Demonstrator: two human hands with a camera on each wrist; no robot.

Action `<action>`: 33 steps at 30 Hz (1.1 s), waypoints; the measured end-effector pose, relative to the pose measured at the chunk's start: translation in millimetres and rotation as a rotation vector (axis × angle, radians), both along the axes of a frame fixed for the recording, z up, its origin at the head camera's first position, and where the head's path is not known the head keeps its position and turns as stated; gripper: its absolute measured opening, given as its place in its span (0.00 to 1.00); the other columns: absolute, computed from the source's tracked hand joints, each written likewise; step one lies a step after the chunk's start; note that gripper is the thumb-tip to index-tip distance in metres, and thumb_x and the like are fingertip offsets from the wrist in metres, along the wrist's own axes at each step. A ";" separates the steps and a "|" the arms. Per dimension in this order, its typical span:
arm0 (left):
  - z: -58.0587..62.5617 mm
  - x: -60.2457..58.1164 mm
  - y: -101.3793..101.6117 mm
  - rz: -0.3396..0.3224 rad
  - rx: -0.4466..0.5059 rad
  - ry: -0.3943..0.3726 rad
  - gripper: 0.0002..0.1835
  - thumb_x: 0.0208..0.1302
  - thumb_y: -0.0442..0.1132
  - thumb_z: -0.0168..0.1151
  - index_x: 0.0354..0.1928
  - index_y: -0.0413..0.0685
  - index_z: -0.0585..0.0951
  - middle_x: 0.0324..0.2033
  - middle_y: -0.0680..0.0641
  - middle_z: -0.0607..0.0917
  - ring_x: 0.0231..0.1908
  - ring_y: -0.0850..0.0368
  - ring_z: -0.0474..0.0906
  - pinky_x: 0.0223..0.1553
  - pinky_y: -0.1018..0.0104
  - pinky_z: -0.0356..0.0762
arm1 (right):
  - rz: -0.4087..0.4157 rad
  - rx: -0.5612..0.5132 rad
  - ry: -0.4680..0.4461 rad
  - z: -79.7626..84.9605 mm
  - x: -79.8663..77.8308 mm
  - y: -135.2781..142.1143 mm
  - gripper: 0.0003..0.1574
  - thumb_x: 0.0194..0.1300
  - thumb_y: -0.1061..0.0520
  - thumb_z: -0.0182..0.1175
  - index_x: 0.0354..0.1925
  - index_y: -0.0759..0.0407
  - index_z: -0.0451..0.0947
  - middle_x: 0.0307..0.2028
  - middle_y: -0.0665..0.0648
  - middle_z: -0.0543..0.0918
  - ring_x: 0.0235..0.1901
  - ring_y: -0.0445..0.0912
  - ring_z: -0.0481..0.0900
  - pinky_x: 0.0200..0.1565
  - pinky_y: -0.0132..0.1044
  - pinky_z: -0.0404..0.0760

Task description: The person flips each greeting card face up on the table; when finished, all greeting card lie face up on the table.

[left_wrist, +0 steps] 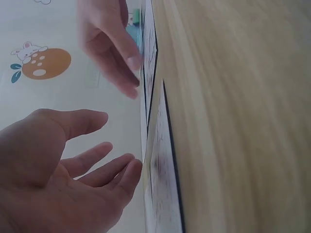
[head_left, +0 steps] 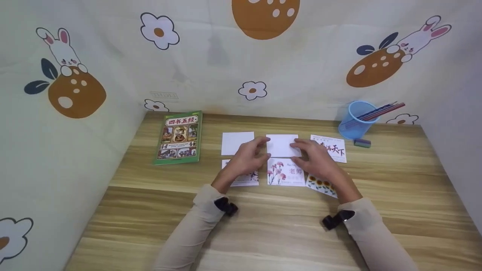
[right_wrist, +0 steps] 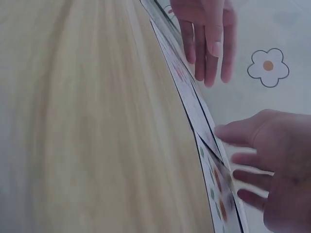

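A plain white card (head_left: 283,145) lies on the table between my two hands. My left hand (head_left: 246,156) is at its left side, thumb and fingers parted. On the opposite side, the fingertips of my right hand (head_left: 316,157) overlap the card's right edge in the head view. Both wrist views show relaxed, spread fingers with nothing gripped. Just below the white card is a carnation card (head_left: 285,172) with pink flowers. Another blank white card (head_left: 235,142) lies left, above a flower card (head_left: 246,181) partly hidden by my left hand. My right arm partly covers a sunflower card (head_left: 320,184).
A card with red and dark lettering (head_left: 337,150) lies beyond my right hand. Behind it stand a blue pencil cup (head_left: 356,126) and a small greenish cylinder (head_left: 362,143). A green-edged book (head_left: 179,137) rests at the left. Printed cloth (head_left: 203,75) walls the table's back and sides.
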State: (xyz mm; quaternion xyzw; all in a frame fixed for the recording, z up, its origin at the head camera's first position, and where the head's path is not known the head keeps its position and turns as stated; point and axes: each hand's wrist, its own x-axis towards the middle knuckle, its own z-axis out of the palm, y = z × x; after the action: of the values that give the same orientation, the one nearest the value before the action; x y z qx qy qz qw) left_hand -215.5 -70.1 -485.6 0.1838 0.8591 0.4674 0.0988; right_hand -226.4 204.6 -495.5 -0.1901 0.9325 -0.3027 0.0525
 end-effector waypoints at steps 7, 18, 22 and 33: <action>-0.5 0.3 0.8 -0.038 -0.032 -0.034 0.31 0.79 0.41 0.63 0.80 0.46 0.69 0.78 0.40 0.74 0.78 0.45 0.72 0.77 0.54 0.75 | -0.012 0.067 0.020 1.3 0.3 -2.0 0.28 0.76 0.50 0.68 0.70 0.54 0.81 0.76 0.63 0.76 0.78 0.64 0.70 0.80 0.71 0.58; -1.6 -2.1 1.2 -0.029 0.027 0.044 0.27 0.78 0.35 0.63 0.76 0.44 0.74 0.73 0.41 0.80 0.74 0.45 0.76 0.75 0.53 0.76 | -0.089 -0.050 0.130 3.9 -0.3 -2.7 0.19 0.83 0.47 0.59 0.57 0.55 0.90 0.50 0.57 0.94 0.47 0.52 0.87 0.55 0.52 0.85; -1.4 -3.2 2.3 0.007 0.086 0.122 0.22 0.76 0.32 0.64 0.70 0.46 0.80 0.67 0.44 0.85 0.70 0.48 0.81 0.74 0.55 0.77 | -0.098 -0.175 0.198 5.3 0.2 -3.8 0.19 0.83 0.47 0.59 0.55 0.55 0.91 0.51 0.56 0.94 0.50 0.51 0.92 0.56 0.51 0.90; 1.4 -5.1 5.1 0.210 0.208 0.210 0.09 0.78 0.37 0.65 0.54 0.46 0.88 0.49 0.47 0.92 0.50 0.55 0.89 0.56 0.64 0.89 | -0.089 -0.379 0.332 10.8 3.0 -10.6 0.14 0.78 0.52 0.67 0.54 0.58 0.89 0.44 0.54 0.94 0.42 0.45 0.91 0.48 0.32 0.90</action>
State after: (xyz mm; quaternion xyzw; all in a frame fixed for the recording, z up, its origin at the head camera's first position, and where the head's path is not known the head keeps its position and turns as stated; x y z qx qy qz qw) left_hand -220.6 -65.0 -484.3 0.1503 0.8260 0.5398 -0.0602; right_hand -223.5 194.0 -484.7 -0.2023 0.8624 -0.4386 -0.1514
